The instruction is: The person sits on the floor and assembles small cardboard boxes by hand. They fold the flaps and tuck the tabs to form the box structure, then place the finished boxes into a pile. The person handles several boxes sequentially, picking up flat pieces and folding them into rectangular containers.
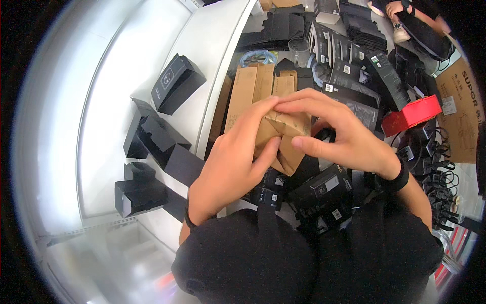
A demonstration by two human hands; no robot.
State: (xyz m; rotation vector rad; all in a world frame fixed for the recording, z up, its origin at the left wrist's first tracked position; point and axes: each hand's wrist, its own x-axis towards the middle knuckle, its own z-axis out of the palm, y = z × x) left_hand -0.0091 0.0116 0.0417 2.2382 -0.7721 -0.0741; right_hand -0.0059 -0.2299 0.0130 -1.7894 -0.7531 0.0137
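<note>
Between my two hands is a small brown cardboard box (288, 156), its end flaps partly folded in and creased. My left hand (225, 159) grips the box's left side, with the thumb pressed at the flap opening. On the other side, my right hand (349, 133) curls its fingers over the top and far edge, the thumb lying near the right flap. Just beyond the hands stand taller brown cardboard boxes (242, 93), side by side. Black printed boxes (324, 190) lie under and in front of my hands, partly hidden by my arms.
A white surface at left bears a closed black box (177, 83) and several open black boxes (140, 195). To the right are flat black packages (349, 76), a red box (412, 114), corded black items (438, 177) and a large carton (458, 116). Another person's hand (394, 9) shows top right.
</note>
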